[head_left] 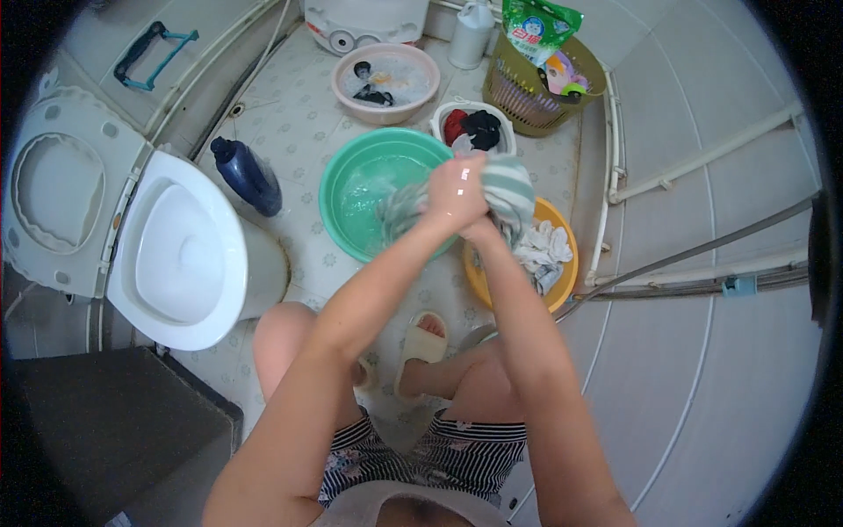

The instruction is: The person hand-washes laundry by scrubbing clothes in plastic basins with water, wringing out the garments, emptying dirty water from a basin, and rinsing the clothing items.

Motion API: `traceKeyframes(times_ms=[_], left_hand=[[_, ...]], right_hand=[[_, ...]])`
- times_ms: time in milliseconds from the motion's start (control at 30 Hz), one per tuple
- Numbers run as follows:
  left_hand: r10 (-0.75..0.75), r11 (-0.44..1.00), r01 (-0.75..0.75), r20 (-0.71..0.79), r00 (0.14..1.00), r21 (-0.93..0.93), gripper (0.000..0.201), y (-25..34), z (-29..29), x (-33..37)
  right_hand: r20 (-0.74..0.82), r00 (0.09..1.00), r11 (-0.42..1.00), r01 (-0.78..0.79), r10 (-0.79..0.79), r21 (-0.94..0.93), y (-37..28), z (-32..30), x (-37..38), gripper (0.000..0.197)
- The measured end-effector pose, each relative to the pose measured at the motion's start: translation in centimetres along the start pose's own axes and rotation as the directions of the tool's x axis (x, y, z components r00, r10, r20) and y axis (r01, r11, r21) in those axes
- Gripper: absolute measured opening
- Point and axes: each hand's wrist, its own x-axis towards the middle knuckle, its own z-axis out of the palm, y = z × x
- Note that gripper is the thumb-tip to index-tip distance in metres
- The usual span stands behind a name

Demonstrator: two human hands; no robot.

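Note:
Both of my hands grip a wet, green-and-white striped cloth [509,183], bunched up above the right side of a green basin [338,195] with water in it. My left hand [457,189] is closed round the cloth, its wet knuckles uppermost. Just below and partly behind it, my right hand [480,230] is closed on the same cloth. One end of the cloth hangs to the left over the basin. The bulk bulges to the right, above a yellow basin [569,279] with white laundry [544,250] in it.
A pink basin [386,116] of sudsy water and a small white tub [507,145] of dark and red clothes stand beyond. Behind are an olive basket [527,97] and a white jug [471,37]. A blue bottle [248,178] stands by the toilet [180,255] at left.

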Motion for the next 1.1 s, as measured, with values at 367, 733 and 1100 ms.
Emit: traceKeyframes(times_ms=[367,733,1100], left_hand=[[0.212,0.944,-0.095,0.361,0.908,-0.315,0.114,-8.7,0.4,-2.5],[-0.285,0.696,0.060,-0.199,0.937,-0.715,0.049,-9.1,6.3,-1.2],[0.082,0.972,-0.126,-0.217,0.973,-0.196,0.032,-2.0,-0.5,2.0]], right_hand=[[0.116,0.777,0.044,-0.182,0.618,0.982,-8.7,-3.1,3.8,0.047],[0.123,0.814,-0.097,-0.083,0.568,0.992,-10.4,-3.5,3.1,0.031],[0.288,0.926,0.948,-0.167,0.245,-0.270,-5.2,-1.4,2.1,0.072]])
